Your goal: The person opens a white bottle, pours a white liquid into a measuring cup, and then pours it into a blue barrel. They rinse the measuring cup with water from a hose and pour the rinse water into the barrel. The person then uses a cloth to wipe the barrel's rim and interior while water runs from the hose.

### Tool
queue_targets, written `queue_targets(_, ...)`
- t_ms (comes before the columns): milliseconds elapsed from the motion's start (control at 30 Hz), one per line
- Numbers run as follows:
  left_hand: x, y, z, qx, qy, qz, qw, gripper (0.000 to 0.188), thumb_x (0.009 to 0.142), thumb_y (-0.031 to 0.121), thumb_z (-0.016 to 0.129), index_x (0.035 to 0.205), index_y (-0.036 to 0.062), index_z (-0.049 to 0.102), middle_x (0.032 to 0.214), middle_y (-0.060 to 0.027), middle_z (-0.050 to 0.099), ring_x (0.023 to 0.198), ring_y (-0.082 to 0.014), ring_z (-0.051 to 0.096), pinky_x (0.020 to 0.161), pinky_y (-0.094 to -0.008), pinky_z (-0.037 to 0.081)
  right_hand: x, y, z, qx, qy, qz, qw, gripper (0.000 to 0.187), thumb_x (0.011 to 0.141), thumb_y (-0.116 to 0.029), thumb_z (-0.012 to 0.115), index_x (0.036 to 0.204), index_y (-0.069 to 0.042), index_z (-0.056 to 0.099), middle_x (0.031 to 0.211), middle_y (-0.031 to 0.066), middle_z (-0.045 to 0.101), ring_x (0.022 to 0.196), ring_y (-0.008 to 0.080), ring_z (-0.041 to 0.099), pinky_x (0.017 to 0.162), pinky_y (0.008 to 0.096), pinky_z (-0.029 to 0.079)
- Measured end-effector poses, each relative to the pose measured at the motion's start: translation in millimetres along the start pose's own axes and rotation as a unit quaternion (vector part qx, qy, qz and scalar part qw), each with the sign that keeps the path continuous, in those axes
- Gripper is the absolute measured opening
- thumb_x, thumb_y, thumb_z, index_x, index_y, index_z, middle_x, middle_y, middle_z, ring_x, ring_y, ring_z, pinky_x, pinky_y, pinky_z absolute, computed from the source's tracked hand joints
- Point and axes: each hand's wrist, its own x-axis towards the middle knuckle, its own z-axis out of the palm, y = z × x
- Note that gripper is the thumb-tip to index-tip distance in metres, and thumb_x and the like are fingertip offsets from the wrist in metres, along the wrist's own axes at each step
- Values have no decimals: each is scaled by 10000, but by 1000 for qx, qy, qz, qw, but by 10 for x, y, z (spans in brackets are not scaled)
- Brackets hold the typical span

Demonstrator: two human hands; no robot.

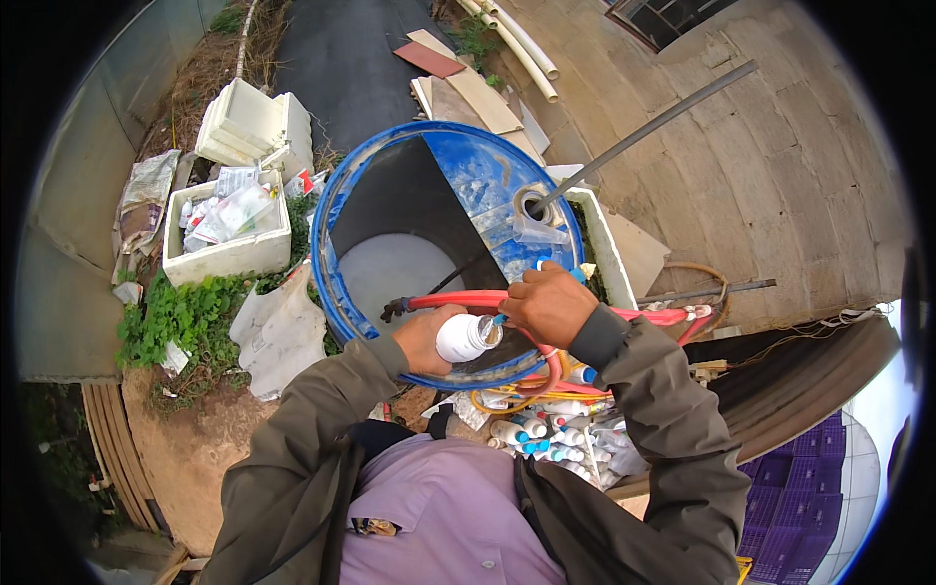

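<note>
A wall point(741, 166) of large pale-brown blocks fills the upper right, and a dark strip of ground point(331, 58) runs away at the top. Purple crates point(795, 487) are stacked at the lower right. At centre stands an open blue drum point(330, 283) with whitish liquid point(395, 278) in its bottom; a blue half-cover point(478, 171) closes part of its top on the right. The person wears a dark jacket point(288, 478) and stands at the near side of the drum. A long grey pole point(648, 132) slants up to the right from a pale ring point(529, 203) on the half-cover. A red hose point(463, 300) lies across the near part of the drum's opening, passing the hands. To the left of the drum, a white foam box point(229, 261) holds bottles and plastic packaging; a heap of white bottles point(556, 439), many with blue caps, lies below the drum's near edge at right.

The left hand point(426, 338) is wrapped around the body of a single white bottle point(456, 339), which is tilted above the drum's near rim with its uncapped mouth toward the right hand point(549, 304). The fingers of the right hand are curled together, pinching a small blue piece point(500, 319) at the bottle's mouth; the rest of this piece is hidden, so its full shape cannot be told.
</note>
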Motion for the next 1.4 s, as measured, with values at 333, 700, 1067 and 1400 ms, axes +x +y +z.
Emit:
queue_targets(333,3,3,-24,-8,-5,-12,1000,758,613,135,846,1296,69,524,1139,-153,672,1067,-298,683,930,-398,542,-266,-299,346,177,175,144,958,259,857,-223,767,1086,-111,727,866,34,677,819,255,622,732,380,436)
queue_targets(700,7,67,-10,-31,49,-87,995,890,602,148,850,1376,27,427,1215,-139,633,1147,-252,635,999,-374,503,-827,381,1080,285,192,307,887,265,901,-181,730,1120,-34,699,1007,175,680,919,381,645,806,436,521)
queue_targets(1067,-240,343,108,20,231,-110,966,904,612,134,857,1384,13,401,1219,-127,623,1151,-249,623,1008,-367,485,-1050,1415,1992,142,143,375,905,264,887,-190,703,1142,-128,733,1040,107,714,991,349,619,861,457,485)
queue_targets(1400,-234,493,117,81,295,-111,946,879,613,130,863,1359,30,409,1191,-123,627,1120,-237,635,982,-364,499,-634,1395,1763,98,207,224,947,253,888,-176,686,1133,-124,723,960,76,654,960,311,591,830,447,464)
